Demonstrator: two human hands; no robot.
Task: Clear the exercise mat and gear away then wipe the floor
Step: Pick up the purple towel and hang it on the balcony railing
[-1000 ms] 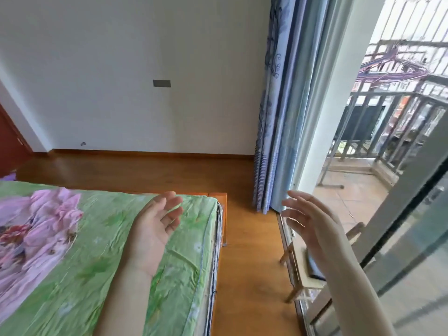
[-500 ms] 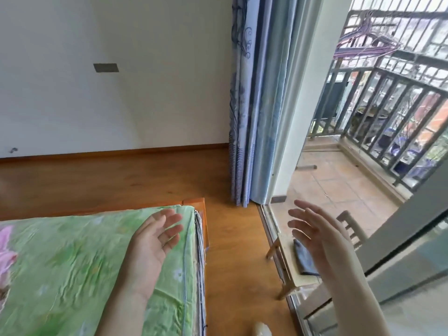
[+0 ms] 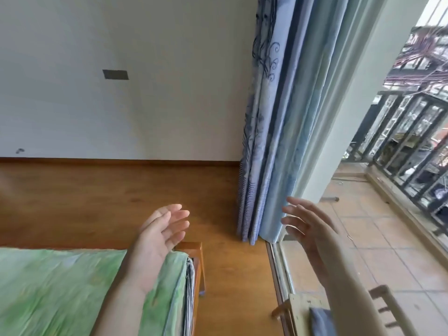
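Wooden floor (image 3: 116,202); bed (image 3: 60,287), curtain (image 3: 269,141), possibly chair (image 3: 303,309).

Glossy, smooth orange-brown wooden floor (image 3: 101,202); crumpled green cloth bedsheet (image 3: 60,287) at seven o'clock; soft blue patterned fabric curtain (image 3: 269,141); matt beige balcony tiles (image 3: 388,251); dark metal railing (image 3: 407,141).

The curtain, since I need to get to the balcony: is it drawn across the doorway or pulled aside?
Pulled aside: the curtain hangs bunched in folds beside the wall, leaving the balcony floor in view.
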